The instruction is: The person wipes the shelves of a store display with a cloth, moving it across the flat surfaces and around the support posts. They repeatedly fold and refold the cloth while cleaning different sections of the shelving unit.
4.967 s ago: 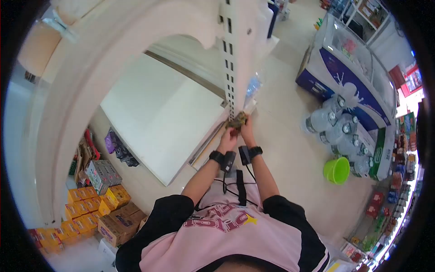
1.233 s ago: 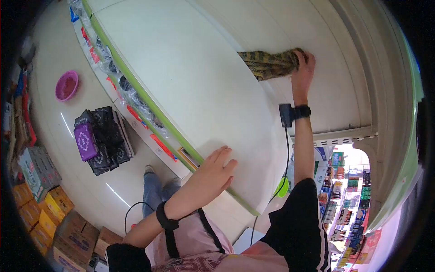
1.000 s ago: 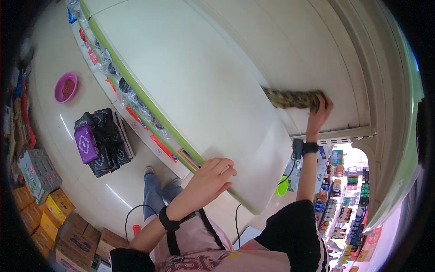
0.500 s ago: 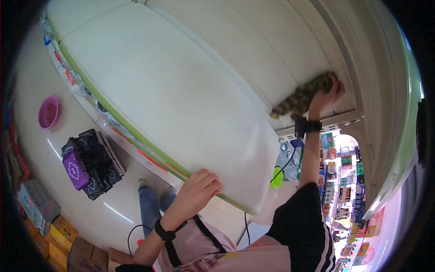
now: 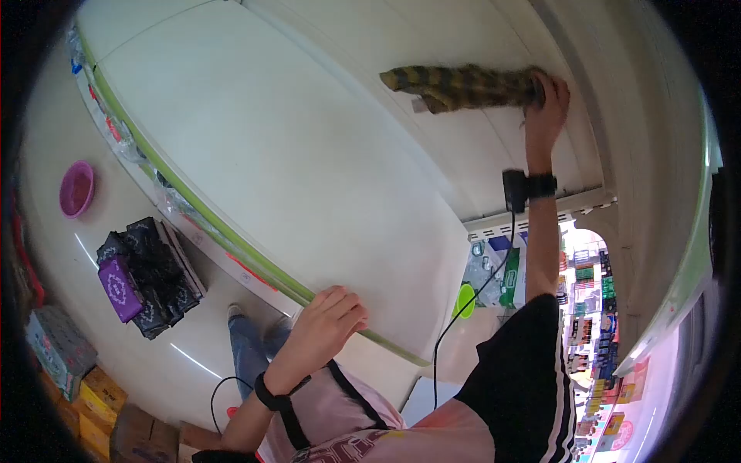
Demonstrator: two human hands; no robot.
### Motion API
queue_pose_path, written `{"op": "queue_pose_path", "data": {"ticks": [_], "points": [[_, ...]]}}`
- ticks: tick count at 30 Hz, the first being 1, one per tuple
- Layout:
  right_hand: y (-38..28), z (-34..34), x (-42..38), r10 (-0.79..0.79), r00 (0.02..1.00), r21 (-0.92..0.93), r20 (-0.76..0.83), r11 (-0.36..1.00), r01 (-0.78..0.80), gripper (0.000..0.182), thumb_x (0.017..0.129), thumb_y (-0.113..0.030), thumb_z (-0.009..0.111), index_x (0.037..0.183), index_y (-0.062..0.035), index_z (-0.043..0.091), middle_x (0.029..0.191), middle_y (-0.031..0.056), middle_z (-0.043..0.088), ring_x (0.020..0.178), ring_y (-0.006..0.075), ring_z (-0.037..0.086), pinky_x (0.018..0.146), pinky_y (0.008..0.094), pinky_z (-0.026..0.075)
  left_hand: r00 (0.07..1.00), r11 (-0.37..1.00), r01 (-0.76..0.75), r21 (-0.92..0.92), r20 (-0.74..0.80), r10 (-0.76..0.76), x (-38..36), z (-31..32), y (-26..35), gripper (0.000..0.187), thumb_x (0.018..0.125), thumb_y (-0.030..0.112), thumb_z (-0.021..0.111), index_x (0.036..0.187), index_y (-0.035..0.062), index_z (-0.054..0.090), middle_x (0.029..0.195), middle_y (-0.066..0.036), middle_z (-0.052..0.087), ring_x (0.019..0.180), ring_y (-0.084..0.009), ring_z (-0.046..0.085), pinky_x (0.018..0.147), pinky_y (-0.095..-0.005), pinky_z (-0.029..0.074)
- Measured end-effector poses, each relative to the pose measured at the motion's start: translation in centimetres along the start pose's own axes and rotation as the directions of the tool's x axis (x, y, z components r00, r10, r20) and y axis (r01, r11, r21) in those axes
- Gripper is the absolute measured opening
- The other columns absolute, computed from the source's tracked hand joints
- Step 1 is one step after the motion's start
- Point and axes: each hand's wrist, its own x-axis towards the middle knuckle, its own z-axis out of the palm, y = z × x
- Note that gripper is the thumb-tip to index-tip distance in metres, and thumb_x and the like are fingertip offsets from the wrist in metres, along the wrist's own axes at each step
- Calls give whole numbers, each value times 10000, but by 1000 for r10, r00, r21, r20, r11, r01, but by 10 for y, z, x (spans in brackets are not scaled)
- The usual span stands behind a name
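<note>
At the upper right, my right hand is closed on one end of a fuzzy striped cloth in brown and dark green. The cloth lies stretched to the left against the pale panel behind the shelf. My left hand rests at the near rim of a white shelf, its fingers bent over the green edge strip. Each wrist carries a black band; a cable runs from the device on the right one.
On the floor to the left are a pink basin, black and purple packages and several cardboard boxes. A green container stands beyond the shelf's right end. Stocked store shelves show at the right.
My right hand has moved up and slightly left along the panel with the striped cloth, which now lies more level. My left hand has stayed at the shelf rim.
</note>
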Motion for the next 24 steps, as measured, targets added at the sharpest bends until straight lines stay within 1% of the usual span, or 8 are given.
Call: {"op": "queue_pose_path", "data": {"ticks": [5,9,11,15,17,21,23,24], "points": [[38,-42,-61,165,986,-55,-37,984,-166,487,650,112,558,1078,-115,610,1168,117,514,1135,312,472,967,419,402,1000,1000,1,17,-7,-1,-3,0,0,183,702,121,704,825,60,583,898,-42,551,924,-249,530,834,-374,433],[36,-55,-69,276,961,-39,-33,960,-277,500,629,122,546,1064,-117,611,1135,118,515,1127,314,474,957,429,397,1000,1000,0,-5,29,0,-5,1,-5,182,715,131,699,838,62,585,912,-42,551,946,-247,527,841,-368,429],[21,-49,-56,257,966,-21,-25,966,-257,476,647,119,540,1057,-112,611,1137,124,515,1121,319,475,956,432,396,1000,1000,-11,9,20,11,-4,2,-5,178,725,139,694,844,63,586,912,-42,552,955,-247,525,837,-368,429],[-12,-9,-13,60,997,-38,-45,997,-62,418,698,92,539,1065,-95,612,1180,140,511,1121,334,466,974,424,390,998,1000,21,-2,67,-20,-3,-1,-1,183,725,143,694,849,65,585,915,-39,552,959,-246,522,842,-366,426],[-28,19,13,0,996,41,-88,999,3,411,710,83,537,1076,-90,608,1190,142,510,1130,335,459,979,414,387,1000,1000,3,28,8,-3,-4,3,-2,185,717,144,698,839,67,582,907,-37,554,940,-247,529,830,-370,430],[-55,35,39,-155,985,6,-76,988,156,440,652,101,599,1056,-72,587,1122,132,518,1082,334,471,947,415,412,999,1000,15,-4,48,-14,0,0,1,187,709,139,701,833,72,578,893,-40,558,923,-254,535,832,-375,433],[-41,28,27,-133,989,53,-62,989,136,460,628,106,629,1052,-66,582,1088,143,503,1062,332,473,930,425,419,1000,999,27,29,10,-27,-2,1,0,185,703,124,701,822,72,569,870,-46,557,905,-258,539,828,-384,437],[-34,21,20,-50,994,80,-102,995,58,459,638,102,624,1061,-69,580,1088,148,494,1064,335,470,934,426,414,1000,999,23,24,16,-23,-3,1,0,185,703,124,701,822,72,569,870,-46,557,905,-258,539,828,-384,437]]}}
